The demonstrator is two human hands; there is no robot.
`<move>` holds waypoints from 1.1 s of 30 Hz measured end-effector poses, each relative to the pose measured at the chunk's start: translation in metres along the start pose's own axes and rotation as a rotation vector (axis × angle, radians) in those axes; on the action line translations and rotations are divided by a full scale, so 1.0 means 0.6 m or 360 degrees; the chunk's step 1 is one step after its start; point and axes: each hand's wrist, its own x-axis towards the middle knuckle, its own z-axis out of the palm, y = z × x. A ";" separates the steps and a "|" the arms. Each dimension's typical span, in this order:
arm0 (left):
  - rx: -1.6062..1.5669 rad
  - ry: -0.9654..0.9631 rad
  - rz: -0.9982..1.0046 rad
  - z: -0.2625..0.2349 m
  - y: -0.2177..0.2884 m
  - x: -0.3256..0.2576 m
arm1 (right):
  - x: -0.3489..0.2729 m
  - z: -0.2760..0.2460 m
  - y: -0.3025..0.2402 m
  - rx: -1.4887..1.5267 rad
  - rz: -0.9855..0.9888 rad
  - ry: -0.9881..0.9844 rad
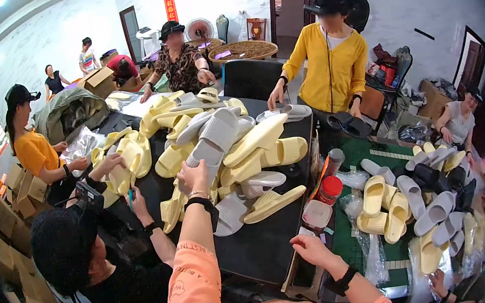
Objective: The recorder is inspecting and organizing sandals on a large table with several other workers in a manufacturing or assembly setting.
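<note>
A big heap of pale yellow and grey slide slippers covers the middle of the black table [250, 255]. My left hand [195, 177] reaches forward over the near side of this heap. It is closed around the end of a grey slipper [216, 138], whose sole tilts up and away from me. Yellow slippers [256, 141] lie just right of it. My right hand [314, 250] hovers by the table's right edge, close to a clear tub [317, 214]. Its fingers are loosely bent and partly apart, and I see nothing in them.
A red-lidded jar [330, 189] stands at the right. Beyond it, more slippers [398, 217] and clear bags lie on a green table [342, 166]. Close on my left, a person in a black cap [70, 235] handles yellow slippers. A person in yellow [329, 66] stands across the table.
</note>
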 end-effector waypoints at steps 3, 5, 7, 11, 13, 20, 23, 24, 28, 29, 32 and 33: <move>-0.0259 0.0075 -0.0321 -0.008 -0.002 0.010 | 0.004 0.009 0.013 -0.0049 0.0004 -0.0033; -0.0374 0.0215 -0.0235 -0.003 -0.013 0.023 | 0.011 0.012 0.020 -0.0045 -0.0056 -0.0032; -0.0587 0.0366 -0.0059 -0.008 -0.032 0.027 | 0.017 0.015 0.022 -0.0041 -0.0123 -0.0042; -0.1435 -0.0069 0.0126 -0.039 -0.022 -0.077 | 0.034 -0.007 -0.007 0.0143 -0.0106 0.0008; -0.1697 -0.0948 -0.0037 -0.056 -0.028 -0.143 | 0.059 -0.022 -0.008 0.0306 -0.0206 0.0085; -0.0863 -0.1695 -0.0304 -0.058 -0.106 -0.325 | 0.043 -0.080 -0.035 0.1176 -0.0134 -0.0233; -0.0862 -0.1808 -0.0414 -0.043 -0.131 -0.351 | 0.021 -0.075 0.000 0.1225 -0.0072 -0.0311; -0.0834 -0.1864 -0.0457 -0.046 -0.130 -0.361 | 0.014 -0.073 0.007 0.1230 -0.0113 -0.0221; -0.0812 -0.1903 -0.0571 -0.050 -0.139 -0.378 | -0.005 -0.068 0.006 0.1382 -0.0233 -0.0068; -0.0874 -0.1834 -0.0521 -0.059 -0.132 -0.387 | -0.009 -0.074 0.019 0.1388 -0.0222 -0.0064; -0.0445 -0.1680 -0.0291 -0.074 -0.144 -0.374 | 0.006 -0.100 0.068 0.1752 -0.0078 0.0170; -0.0437 -0.1607 -0.0315 -0.088 -0.146 -0.375 | 0.007 -0.114 0.063 0.1839 -0.0057 0.0197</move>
